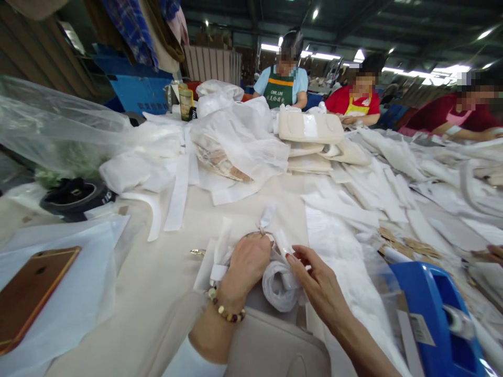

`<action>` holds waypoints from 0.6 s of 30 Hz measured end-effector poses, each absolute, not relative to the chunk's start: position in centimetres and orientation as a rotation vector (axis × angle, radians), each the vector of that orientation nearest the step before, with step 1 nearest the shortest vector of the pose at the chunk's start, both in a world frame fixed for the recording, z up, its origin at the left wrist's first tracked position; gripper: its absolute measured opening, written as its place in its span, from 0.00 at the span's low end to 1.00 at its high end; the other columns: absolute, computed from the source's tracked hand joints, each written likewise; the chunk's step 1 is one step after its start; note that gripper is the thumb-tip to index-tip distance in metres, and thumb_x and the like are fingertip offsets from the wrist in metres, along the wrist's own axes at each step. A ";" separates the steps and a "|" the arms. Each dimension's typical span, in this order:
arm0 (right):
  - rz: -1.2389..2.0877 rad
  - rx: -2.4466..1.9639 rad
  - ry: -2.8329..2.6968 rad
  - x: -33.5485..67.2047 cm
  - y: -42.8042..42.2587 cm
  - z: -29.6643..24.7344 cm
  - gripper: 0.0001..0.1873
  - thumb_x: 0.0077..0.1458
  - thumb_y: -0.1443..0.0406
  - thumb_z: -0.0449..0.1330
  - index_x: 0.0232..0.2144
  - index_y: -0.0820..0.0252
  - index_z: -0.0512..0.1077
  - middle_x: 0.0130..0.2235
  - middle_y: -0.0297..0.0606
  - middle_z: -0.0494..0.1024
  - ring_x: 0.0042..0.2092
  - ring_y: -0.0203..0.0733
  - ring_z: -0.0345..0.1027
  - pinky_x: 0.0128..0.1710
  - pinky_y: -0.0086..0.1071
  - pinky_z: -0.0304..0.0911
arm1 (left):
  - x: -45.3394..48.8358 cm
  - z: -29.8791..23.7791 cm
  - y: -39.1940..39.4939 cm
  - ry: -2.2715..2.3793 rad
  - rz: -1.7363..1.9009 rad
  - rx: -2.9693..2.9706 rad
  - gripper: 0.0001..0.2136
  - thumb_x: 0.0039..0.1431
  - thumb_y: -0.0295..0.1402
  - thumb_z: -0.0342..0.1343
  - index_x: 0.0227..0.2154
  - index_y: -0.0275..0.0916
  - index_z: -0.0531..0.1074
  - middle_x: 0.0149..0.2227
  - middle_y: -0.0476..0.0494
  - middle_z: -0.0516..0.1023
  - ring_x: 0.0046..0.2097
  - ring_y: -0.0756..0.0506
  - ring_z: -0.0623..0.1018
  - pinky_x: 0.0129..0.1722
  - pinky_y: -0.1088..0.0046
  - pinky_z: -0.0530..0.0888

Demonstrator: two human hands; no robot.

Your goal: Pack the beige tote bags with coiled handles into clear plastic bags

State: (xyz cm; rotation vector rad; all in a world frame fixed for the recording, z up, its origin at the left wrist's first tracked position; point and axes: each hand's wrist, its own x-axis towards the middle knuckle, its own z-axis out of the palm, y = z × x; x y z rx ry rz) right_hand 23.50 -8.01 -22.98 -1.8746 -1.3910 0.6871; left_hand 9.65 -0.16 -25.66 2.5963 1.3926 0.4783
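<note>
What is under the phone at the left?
The phone lies on a pale sheet, visible around it; anything directly beneath the phone is covered.

White wrapped roll (281, 288) by beige bag (277, 345)

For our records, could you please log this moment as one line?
left hand: at beige bag, grip hidden | right hand: beside white roll | blue dispenser: at right

Smooth, leather-like bag (275, 343) (fairly matt)
</note>
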 end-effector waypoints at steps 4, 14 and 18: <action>1.031 -1.833 -1.367 23.7 -4.0 -22.0 0.20 0.37 0.52 0.61 0.28 0.61 0.71 0.26 0.34 0.71 0.28 0.37 0.60 0.28 0.31 0.55 | 9.3 -25.0 -0.2 1.495 0.650 2.424 0.10 0.60 0.24 0.45 0.28 0.37 0.70 0.28 0.44 0.75 0.29 0.45 0.75 0.29 0.70 0.70; 1.305 -1.739 -0.944 23.6 -2.3 -22.1 0.10 0.28 0.66 0.54 0.16 0.57 0.54 0.15 0.21 0.50 0.18 0.27 0.43 0.17 0.26 0.37 | 9.1 -23.3 -1.8 0.760 0.966 2.344 0.18 0.41 0.41 0.69 0.34 0.41 0.71 0.37 0.47 0.69 0.41 0.44 0.69 0.43 0.67 0.67; 1.355 -1.759 -0.935 23.9 -1.7 -22.3 0.08 0.29 0.69 0.54 0.16 0.57 0.57 0.13 0.21 0.52 0.16 0.27 0.43 0.16 0.26 0.35 | 9.0 -23.3 -1.8 0.745 0.757 2.397 0.18 0.37 0.39 0.71 0.34 0.44 0.74 0.36 0.49 0.64 0.40 0.45 0.67 0.40 0.70 0.66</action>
